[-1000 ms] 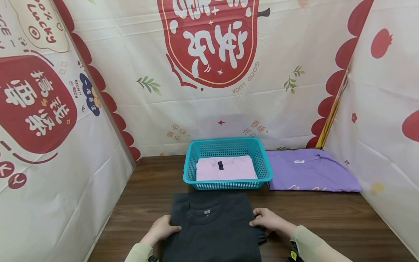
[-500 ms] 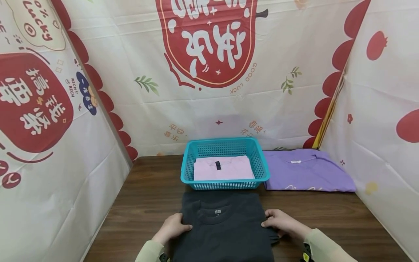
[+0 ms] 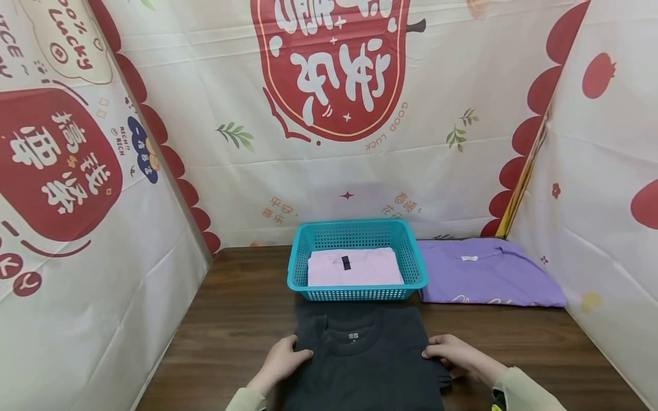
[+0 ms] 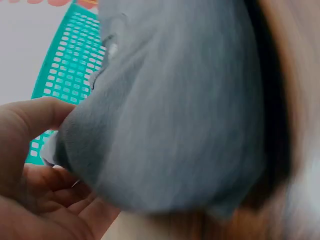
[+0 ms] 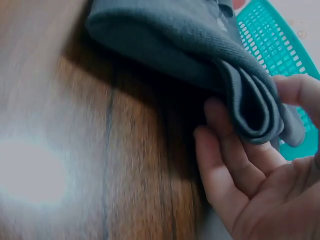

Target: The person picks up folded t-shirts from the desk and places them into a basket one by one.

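A folded dark grey T-shirt [image 3: 370,374] is in front of the basket, collar towards the far side. My left hand [image 3: 281,361] grips its left edge, thumb on top and fingers curled beneath, as the left wrist view shows. On the opposite edge, my right hand [image 3: 457,355] pinches the folded layers [image 5: 252,107] between the thumb and the fingers underneath. In the right wrist view the shirt's side edge stands over a dark shadow on the wood. The near end of the shirt runs out of the head view.
A turquoise plastic basket [image 3: 357,293] stands at the back of the brown wooden table [image 3: 231,319], with a folded pink garment [image 3: 367,271] inside. Right of it lies a folded purple shirt [image 3: 488,277]. Printed white cloth [image 3: 339,171] hangs behind and on both sides.
Both hands have moved to the right together with the grey T-shirt, bringing it more squarely in front of the basket. Their grip looks the same. The basket and purple shirt have stayed in place.
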`<action>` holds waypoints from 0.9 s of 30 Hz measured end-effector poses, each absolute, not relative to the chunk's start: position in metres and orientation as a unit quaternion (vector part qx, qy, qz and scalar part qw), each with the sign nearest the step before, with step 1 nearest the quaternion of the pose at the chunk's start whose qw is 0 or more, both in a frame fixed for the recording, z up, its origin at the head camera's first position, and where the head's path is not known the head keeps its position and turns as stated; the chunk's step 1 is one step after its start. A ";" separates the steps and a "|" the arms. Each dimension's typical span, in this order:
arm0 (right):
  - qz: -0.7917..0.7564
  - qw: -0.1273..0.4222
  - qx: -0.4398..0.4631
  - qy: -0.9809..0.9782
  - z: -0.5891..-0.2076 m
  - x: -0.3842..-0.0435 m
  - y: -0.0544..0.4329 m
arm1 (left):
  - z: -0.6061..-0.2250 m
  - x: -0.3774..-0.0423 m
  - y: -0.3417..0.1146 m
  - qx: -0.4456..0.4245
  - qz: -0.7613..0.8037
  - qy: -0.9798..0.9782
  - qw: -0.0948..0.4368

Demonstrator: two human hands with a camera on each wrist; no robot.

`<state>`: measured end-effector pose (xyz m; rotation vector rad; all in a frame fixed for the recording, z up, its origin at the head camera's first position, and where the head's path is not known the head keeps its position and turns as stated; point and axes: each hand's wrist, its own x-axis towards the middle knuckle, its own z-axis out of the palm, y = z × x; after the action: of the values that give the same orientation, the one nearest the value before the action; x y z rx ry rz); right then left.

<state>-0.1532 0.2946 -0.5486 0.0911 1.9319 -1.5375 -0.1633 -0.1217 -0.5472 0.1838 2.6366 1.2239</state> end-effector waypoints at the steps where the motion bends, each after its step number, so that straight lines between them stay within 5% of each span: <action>1: -0.593 0.333 0.035 0.733 -0.548 -0.153 0.294 | -0.548 -0.163 -0.122 0.053 0.447 0.885 0.121; 7: -0.654 0.330 0.012 0.681 -0.553 -0.151 0.288 | -0.557 -0.161 -0.126 -0.030 0.634 0.750 0.185; 14: -0.675 0.297 -0.010 0.675 -0.552 -0.151 0.284 | -0.560 -0.165 -0.131 -0.100 0.707 0.671 0.198; 20: -0.680 0.294 -0.024 0.672 -0.543 -0.148 0.285 | -0.559 -0.165 -0.134 -0.085 0.706 0.663 0.235; 27: -0.677 0.281 -0.032 0.680 -0.531 -0.139 0.279 | -0.555 -0.157 -0.136 -0.035 0.696 0.687 0.205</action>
<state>-0.1395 0.2787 -0.5310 -0.0868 1.8215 -1.8146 -0.1567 -0.1363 -0.5552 -0.0978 1.9157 1.9416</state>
